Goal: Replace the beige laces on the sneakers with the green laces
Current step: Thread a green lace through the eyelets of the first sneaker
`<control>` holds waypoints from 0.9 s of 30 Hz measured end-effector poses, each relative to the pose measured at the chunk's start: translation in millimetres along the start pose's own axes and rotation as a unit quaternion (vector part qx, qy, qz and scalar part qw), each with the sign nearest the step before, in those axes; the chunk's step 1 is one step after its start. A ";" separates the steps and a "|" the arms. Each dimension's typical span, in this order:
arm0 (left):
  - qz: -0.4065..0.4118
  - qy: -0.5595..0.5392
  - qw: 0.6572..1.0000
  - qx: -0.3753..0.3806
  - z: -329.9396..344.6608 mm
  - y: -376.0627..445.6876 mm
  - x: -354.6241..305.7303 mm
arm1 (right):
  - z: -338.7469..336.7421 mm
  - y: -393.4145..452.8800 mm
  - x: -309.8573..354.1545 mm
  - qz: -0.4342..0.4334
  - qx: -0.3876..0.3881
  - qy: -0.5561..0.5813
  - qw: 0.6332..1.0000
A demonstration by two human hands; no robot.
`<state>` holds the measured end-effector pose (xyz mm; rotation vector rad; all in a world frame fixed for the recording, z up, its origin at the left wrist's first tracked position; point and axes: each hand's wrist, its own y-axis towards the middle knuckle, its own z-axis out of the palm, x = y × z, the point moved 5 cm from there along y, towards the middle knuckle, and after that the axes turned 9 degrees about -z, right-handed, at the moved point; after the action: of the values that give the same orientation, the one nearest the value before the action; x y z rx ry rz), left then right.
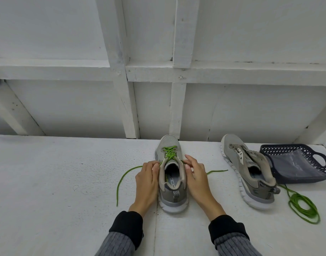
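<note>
Both arms reach forward. The left hand [147, 179] has its fingers curled in, pinching. The right hand [196, 175] has its fingers loosely spread.

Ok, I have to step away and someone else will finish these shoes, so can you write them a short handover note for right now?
Left hand: pinching the green lace at the left top eyelet of the upright grey mesh sneaker.
Right hand: fingers at the right top eyelet; grip on the lace not clear.
Done: this sneaker is laced in green, with loose ends trailing on both sides on the white table.
Left: tie those ends. The second grey sneaker lies tipped on its side with no lace visible. Its coiled green lace sits beside it, near the dark blue plastic basket.
</note>
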<state>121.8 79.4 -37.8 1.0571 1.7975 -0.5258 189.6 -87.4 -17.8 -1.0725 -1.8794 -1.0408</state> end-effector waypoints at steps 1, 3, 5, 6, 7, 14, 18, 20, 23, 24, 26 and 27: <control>-0.016 0.022 1.000 0.006 -0.2 -1.2 2.8 | 0.3 -0.3 -2.7 0.004 0.014 -0.021 1.000; -0.054 0.011 0.998 0.036 -0.6 -3.0 4.9 | -1.8 -0.2 -3.7 0.011 0.025 -0.059 0.998; -0.073 -0.015 0.996 0.054 -4.1 -1.6 3.5 | -5.4 1.6 -2.4 0.025 0.033 -0.087 0.995; -0.082 -0.033 0.994 0.059 -7.2 -0.4 0.9 | -7.8 3.5 -2.2 0.029 0.031 -0.091 0.995; -0.093 -0.060 0.992 0.063 -11.2 1.1 -3.2 | -11.2 5.4 1.5 0.035 0.026 -0.080 0.996; -0.098 -0.297 0.948 0.060 -47.3 28.8 -80.0 | -35.4 35.9 69.4 0.034 -0.022 0.286 0.957; -0.047 -0.388 0.917 0.082 -68.7 38.1 -129.2 | -50.6 52.1 110.9 -0.015 -0.029 0.412 0.911; -0.016 -0.403 0.910 0.099 -79.6 38.6 -150.7 | -59.3 57.3 132.0 -0.038 -0.020 0.427 0.903; 0.019 -0.413 0.903 0.114 -91.6 38.7 -175.0 | -72.5 63.9 156.2 -0.085 -0.011 0.428 0.900; 0.030 -0.413 0.903 0.115 -94.0 39.1 -180.7 | -76.0 66.1 161.9 -0.101 -0.012 0.415 0.904; 0.054 -0.404 0.907 0.110 -97.1 40.2 -186.7 | -80.6 70.2 168.7 -0.125 -0.023 0.357 0.926; 0.064 -0.387 0.914 0.102 -97.6 40.9 -186.7 | -81.7 71.3 168.4 -0.129 -0.033 0.322 0.937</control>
<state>138.6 91.8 175.7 0.9120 0.9815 -0.9142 203.5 -83.9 182.0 -0.4294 -1.4658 -1.4064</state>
